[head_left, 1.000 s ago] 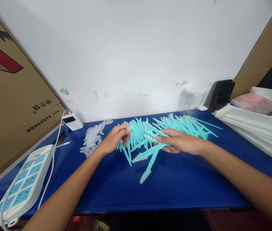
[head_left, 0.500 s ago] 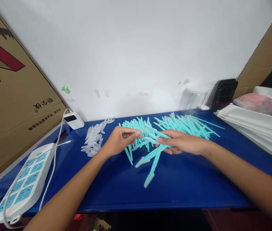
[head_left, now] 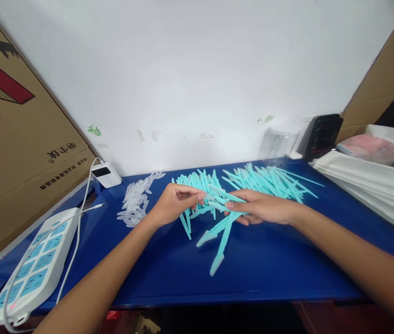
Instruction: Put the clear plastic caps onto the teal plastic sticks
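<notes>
My right hand (head_left: 264, 207) grips a bundle of teal plastic sticks (head_left: 222, 234) whose capped ends fan down toward me over the blue tabletop (head_left: 169, 269). My left hand (head_left: 174, 202) is pinched, fingertips meeting the upper tip of one held stick, with a small clear cap (head_left: 208, 197) between them. Behind the hands lie two heaps of loose teal sticks (head_left: 269, 178). A pile of clear plastic caps (head_left: 136, 199) sits just left of my left hand.
A white power strip (head_left: 31, 269) with a cable lies at the left edge, a small white charger (head_left: 105, 174) near the wall. Cardboard boxes (head_left: 16, 130) lean at left. A clear jar (head_left: 280, 144), a black device (head_left: 322, 137) and stacked white trays (head_left: 374, 185) stand at right.
My left hand moved right from the teal heap to the tip of a stick held in my right hand. The held bundle shifted slightly lower.
</notes>
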The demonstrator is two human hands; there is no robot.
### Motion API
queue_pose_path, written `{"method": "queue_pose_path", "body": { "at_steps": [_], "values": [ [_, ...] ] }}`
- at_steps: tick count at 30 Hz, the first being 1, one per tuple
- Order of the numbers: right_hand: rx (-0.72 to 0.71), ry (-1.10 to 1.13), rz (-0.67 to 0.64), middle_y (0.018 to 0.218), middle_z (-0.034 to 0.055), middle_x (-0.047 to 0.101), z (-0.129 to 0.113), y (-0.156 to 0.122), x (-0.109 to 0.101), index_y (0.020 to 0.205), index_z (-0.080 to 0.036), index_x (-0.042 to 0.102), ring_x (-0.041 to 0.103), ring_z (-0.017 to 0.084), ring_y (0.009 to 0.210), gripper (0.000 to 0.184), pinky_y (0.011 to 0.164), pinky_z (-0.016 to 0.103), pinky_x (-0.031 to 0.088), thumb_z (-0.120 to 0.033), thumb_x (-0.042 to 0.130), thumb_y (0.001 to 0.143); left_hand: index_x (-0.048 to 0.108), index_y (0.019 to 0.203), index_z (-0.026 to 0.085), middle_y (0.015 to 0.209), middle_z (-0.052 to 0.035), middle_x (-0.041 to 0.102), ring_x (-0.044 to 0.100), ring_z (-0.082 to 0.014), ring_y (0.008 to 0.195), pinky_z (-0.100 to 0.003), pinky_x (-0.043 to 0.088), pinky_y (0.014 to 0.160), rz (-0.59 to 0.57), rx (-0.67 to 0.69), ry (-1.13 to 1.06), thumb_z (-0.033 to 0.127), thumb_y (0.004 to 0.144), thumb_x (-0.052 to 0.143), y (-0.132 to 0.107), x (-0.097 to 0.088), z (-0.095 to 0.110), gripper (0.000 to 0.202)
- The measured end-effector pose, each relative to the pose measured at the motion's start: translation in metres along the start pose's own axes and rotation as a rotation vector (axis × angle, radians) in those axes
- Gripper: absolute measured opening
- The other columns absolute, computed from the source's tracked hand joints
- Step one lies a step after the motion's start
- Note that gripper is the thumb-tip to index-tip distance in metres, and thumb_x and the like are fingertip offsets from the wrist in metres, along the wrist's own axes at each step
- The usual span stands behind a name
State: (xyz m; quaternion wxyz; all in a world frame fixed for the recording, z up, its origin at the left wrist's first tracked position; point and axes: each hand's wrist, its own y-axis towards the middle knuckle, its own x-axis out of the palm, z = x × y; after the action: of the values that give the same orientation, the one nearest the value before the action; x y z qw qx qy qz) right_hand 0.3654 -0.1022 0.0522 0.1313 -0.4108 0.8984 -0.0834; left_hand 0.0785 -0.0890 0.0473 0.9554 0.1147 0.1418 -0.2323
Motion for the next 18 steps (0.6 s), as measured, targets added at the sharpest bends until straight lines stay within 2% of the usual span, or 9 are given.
{"method": "queue_pose_path", "body": {
  "at_steps": [5,11,15,18],
  "values": [
    [-0.010,-0.007,-0.027,0.070,-0.0033,0.055,0.002,0.001,0.000,0.114,-0.018,0.064,0.031,0.006,0.049,0.048,0.047,0.022,0.024,-0.062,0.059,0.099,0.085,0.103,0.019,0.089,-0.0101,0.079,0.066,-0.0173,0.073,-0.029,0.055,0.066,-0.013,0.002,-0.024,0.042,0.090,0.076,-0.001,0.004,0.000,0.029],
    [-0.038,-0.030,-0.064,0.070,-0.0026,0.057,0.003,0.002,0.002,0.109,-0.017,0.062,0.032,0.006,0.050,0.050,0.046,0.022,0.025,-0.065,0.058,0.098,0.085,0.089,0.019,0.090,-0.0098,0.078,0.063,-0.0167,0.074,-0.028,0.048,0.063,0.006,0.042,0.026,0.043,0.091,0.075,-0.001,0.009,0.001,0.026],
    [-0.046,-0.056,-0.087,0.071,-0.0027,0.058,0.002,0.000,0.003,0.109,-0.018,0.061,0.032,0.007,0.050,0.047,0.046,0.021,0.025,-0.064,0.056,0.100,0.085,0.085,0.020,0.086,-0.0075,0.072,0.059,-0.0157,0.076,-0.028,0.044,0.065,0.054,0.094,0.050,0.041,0.085,0.082,0.000,0.018,0.002,0.021],
    [-0.042,-0.099,-0.098,0.072,-0.0024,0.058,-0.001,-0.001,0.004,0.108,-0.019,0.059,0.035,0.008,0.052,0.044,0.048,0.022,0.029,-0.062,0.055,0.101,0.083,0.077,0.018,0.082,-0.0056,0.066,0.055,-0.0133,0.070,-0.028,0.042,0.063,0.023,0.051,-0.012,0.042,0.080,0.086,0.000,0.024,0.003,0.024]
  ]
}}
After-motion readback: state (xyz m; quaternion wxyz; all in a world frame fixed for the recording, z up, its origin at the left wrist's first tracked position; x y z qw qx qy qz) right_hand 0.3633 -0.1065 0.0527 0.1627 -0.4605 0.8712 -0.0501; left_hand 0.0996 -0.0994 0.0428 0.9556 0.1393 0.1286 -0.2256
